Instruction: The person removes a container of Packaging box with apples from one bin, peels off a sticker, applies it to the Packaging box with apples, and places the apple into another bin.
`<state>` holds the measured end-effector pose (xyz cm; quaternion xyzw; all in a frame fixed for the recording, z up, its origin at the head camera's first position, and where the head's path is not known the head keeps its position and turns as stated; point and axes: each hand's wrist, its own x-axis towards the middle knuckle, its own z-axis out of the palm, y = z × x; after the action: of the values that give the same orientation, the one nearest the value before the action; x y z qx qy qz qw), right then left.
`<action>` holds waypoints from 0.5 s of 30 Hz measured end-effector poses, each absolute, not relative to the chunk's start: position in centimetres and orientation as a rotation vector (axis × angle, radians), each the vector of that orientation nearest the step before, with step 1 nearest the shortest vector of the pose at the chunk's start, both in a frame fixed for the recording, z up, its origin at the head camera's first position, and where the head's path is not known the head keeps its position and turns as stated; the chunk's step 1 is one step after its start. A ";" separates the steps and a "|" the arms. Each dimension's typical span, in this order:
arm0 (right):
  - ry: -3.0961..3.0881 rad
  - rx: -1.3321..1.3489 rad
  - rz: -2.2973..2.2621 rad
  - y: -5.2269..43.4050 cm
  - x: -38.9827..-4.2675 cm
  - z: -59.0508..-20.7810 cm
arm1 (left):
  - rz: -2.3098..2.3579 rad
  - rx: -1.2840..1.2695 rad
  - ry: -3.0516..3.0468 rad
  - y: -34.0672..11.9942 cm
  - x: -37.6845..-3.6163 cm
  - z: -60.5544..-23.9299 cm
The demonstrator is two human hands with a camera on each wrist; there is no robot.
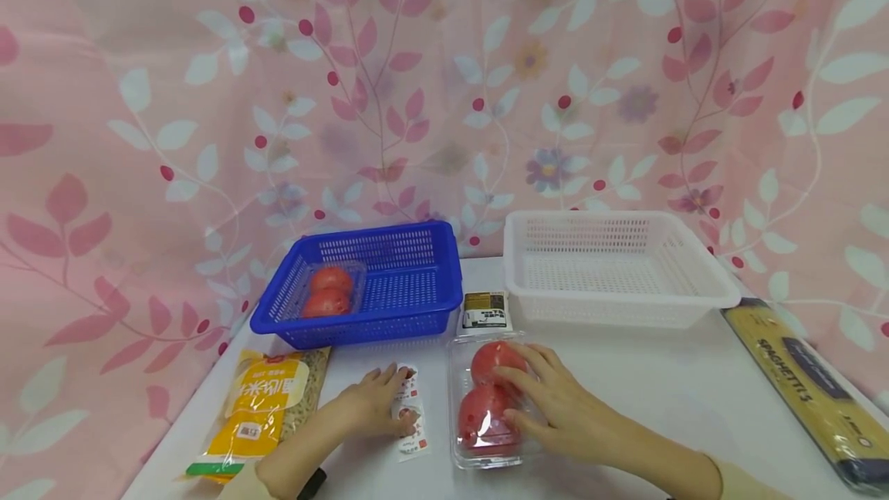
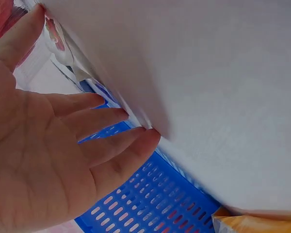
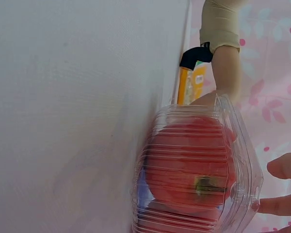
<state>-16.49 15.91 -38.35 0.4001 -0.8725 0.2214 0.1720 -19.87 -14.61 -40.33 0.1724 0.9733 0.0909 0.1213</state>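
Glossy clear plastic tomato box [image 1: 486,407]

Landmark: white basket [image 1: 618,268], at the back right of the white table [image 1: 660,400]
Blue basket [image 1: 375,284]: just left of it, holding a clear tomato pack [image 1: 329,292]
Small dark packet [image 1: 484,309]: before its left corner
Spaghetti box [image 1: 809,388]: to its right
Yellow bag [image 1: 260,407]: far left, nearer

Pink leaf-print curtain [image 1: 430,83] behind white table [image 1: 660,400].
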 end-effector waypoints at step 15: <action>-2.429 1.185 0.614 15.8 -16.4 -38.6 | 0.240 0.697 2.931 -14.0 -19.4 -41.1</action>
<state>-16.38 15.82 -38.63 0.4204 -0.8614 0.2179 0.1839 -19.42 -14.01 -41.12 0.2303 0.9680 0.0794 0.0597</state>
